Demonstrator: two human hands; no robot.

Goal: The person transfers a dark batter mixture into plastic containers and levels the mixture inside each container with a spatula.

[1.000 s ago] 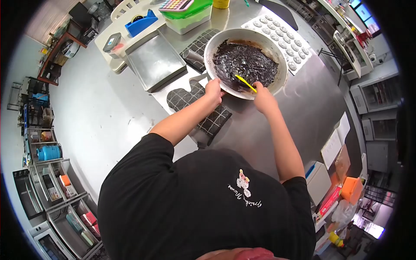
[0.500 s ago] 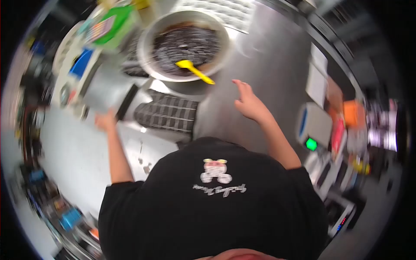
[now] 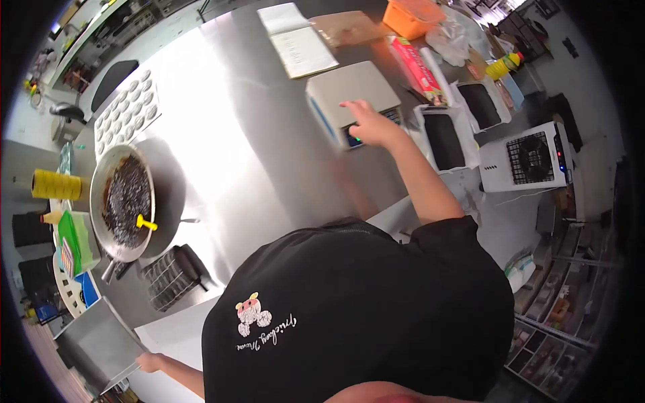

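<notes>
My left hand (image 3: 149, 363) grips the near corner of a flat grey metal tray (image 3: 101, 342), which extends out past the table at the lower left. My right hand (image 3: 369, 124) is over the front part of a kitchen scale (image 3: 356, 84), index finger stretched out and the hand otherwise loosely open, with nothing in it. Part of the scale's display shows under the hand. Left of centre stands a large pan (image 3: 98, 195) of dark, glossy chunky mixture (image 3: 127, 195). A yellow spatula (image 3: 146, 223) rests in it near the rim.
A checked oven mitt (image 3: 171, 277) lies beside the pan. Behind it is a white sheet of round moulds (image 3: 127, 111). Near the scale are an open notebook (image 3: 299, 47), a red box (image 3: 416, 70), an orange container (image 3: 411, 17) and two paper-lined tins (image 3: 443, 141).
The view has turned to the right, so the pan now appears farther left. My right hand has moved from above the bare tabletop to the scale. My left hand stays at the tray.
</notes>
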